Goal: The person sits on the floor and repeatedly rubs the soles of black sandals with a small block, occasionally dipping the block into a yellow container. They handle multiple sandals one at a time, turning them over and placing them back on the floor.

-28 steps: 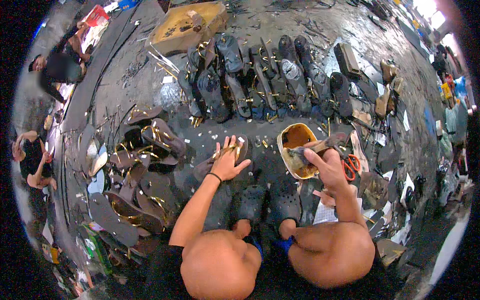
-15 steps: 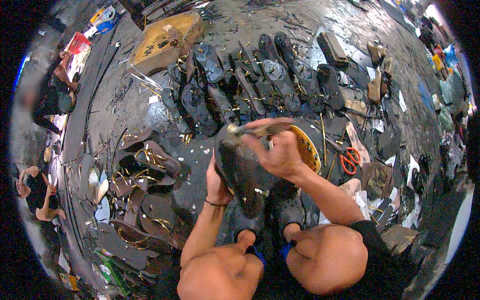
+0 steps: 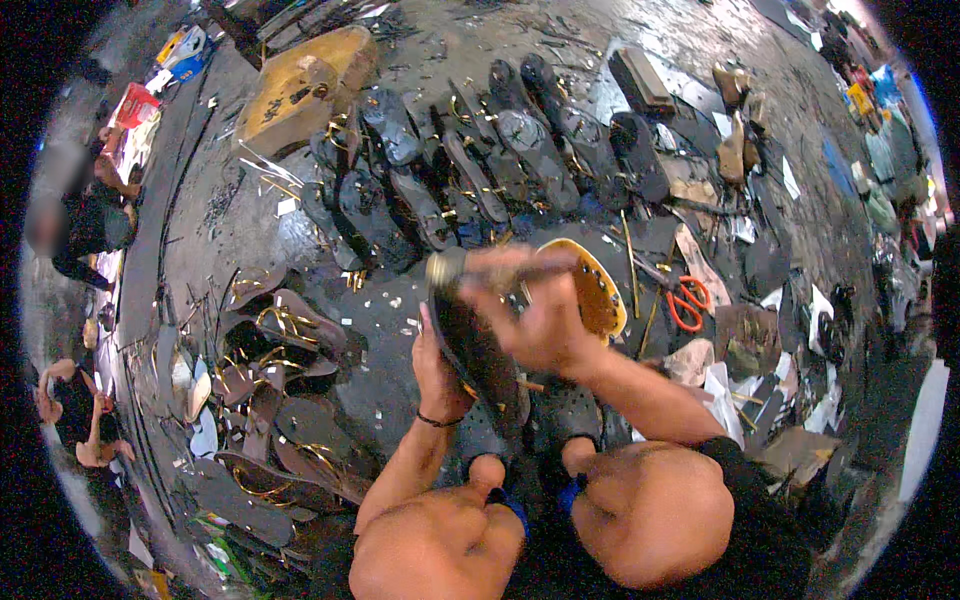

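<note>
My left hand (image 3: pixel 436 372) is closed around the side of a dark sandal sole (image 3: pixel 478 350), held tilted above the floor in front of my knees. Over the sole's far end, my right hand (image 3: pixel 545 318) grips a hammer (image 3: pixel 447 267) with a brass-coloured head. Motion smears the hammer and the fingers on it. Just beyond my right wrist lies a yellow bowl (image 3: pixel 606 322) with small dark bits inside, partly hidden by that hand. Red-handled scissors (image 3: pixel 688 303) rest to its right.
Rows of dark sandals (image 3: pixel 535 150) lie ahead, with a worn wooden block (image 3: pixel 290 95) at the far left. More sandals with gold straps (image 3: pixel 285 335) are heaped left. Wooden shoe lasts (image 3: pixel 733 150) and scraps (image 3: pixel 790 400) lie right. Other people (image 3: pixel 90 215) sit far left.
The hammer has swung slightly left in my right hand, and the sole's angle has shifted in my left. The whole view has also shifted a little.
</note>
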`<state>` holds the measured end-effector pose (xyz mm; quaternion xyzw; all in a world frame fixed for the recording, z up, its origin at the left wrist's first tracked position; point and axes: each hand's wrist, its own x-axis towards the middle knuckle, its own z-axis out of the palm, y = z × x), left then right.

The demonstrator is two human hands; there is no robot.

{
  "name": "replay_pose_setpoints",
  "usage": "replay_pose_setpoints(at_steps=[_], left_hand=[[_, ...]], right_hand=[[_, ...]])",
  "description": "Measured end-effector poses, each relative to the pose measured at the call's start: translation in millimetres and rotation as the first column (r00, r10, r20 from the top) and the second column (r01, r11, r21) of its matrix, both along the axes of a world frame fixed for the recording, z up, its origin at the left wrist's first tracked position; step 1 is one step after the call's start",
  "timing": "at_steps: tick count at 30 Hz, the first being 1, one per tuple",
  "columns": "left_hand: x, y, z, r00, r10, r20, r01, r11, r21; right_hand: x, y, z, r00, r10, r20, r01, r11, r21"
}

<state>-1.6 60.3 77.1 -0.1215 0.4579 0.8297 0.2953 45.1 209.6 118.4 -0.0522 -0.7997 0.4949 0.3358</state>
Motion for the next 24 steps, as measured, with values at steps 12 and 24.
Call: replay_pose_setpoints(at_steps=[12, 24], left_hand=[[46, -115, -34, 0.849, -0.401, 0.343, 0.427, 0.904, 0.001], [-19, -7, -8, 0.973, -0.131, -0.191, 0.131, 0.991, -0.013]], right_hand=[[16, 32, -16, 0.977, 0.212, 0.029, 0.003, 0.122, -0.993], [24, -17, 16, 0.754, 0.251, 0.607, -0.211, 0.968, -0.138]])
